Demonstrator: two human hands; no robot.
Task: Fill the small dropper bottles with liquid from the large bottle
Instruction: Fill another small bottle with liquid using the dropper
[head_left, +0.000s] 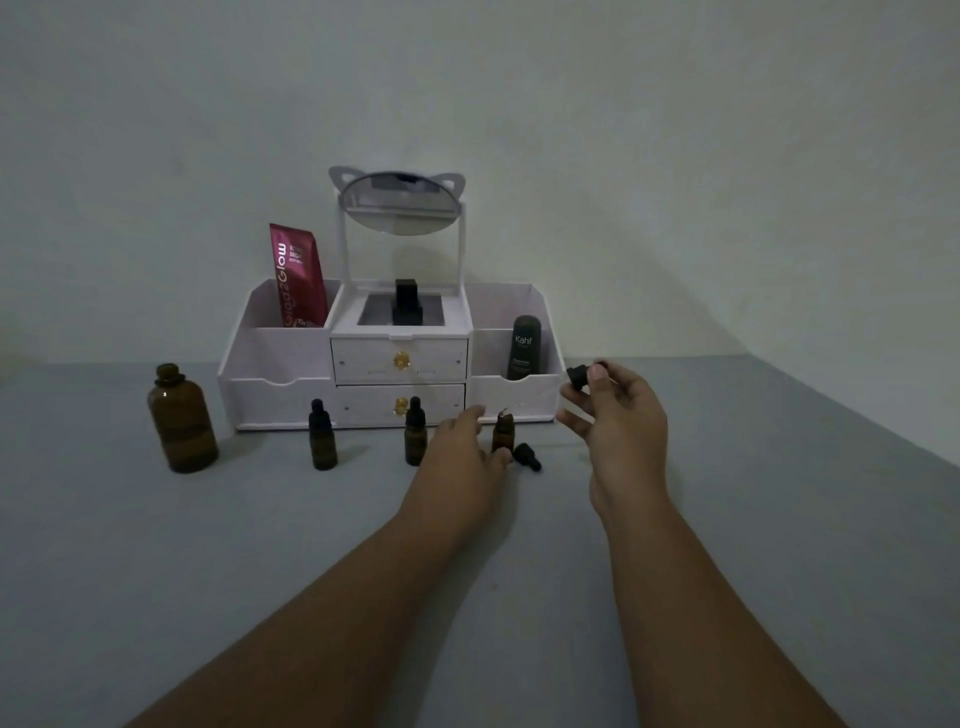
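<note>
Three small dropper bottles stand in a row on the grey counter (727, 519), just before a white organizer (270, 358): the left capped bottle (322, 439), the middle capped bottle (414, 436) and the uncapped bottle (502, 434). My left grip (462, 447) grasps the uncapped bottle, thumb at its base. My right grip (621, 415), raised just right of it, pinches a black dropper cap (577, 375). A loose dropper cap (527, 457) lies just beside the uncapped bottle. The large bottle (182, 421) stands well apart at far left, and its amber glass is too dark for me to read a level. The counter meets the wall at the back and right, with open room around my forearms. The organizer's left bin holds a red tube (297, 275), its right bin a dark Kahf bottle (523, 345) and its top tray a black bottle (405, 304).
</note>
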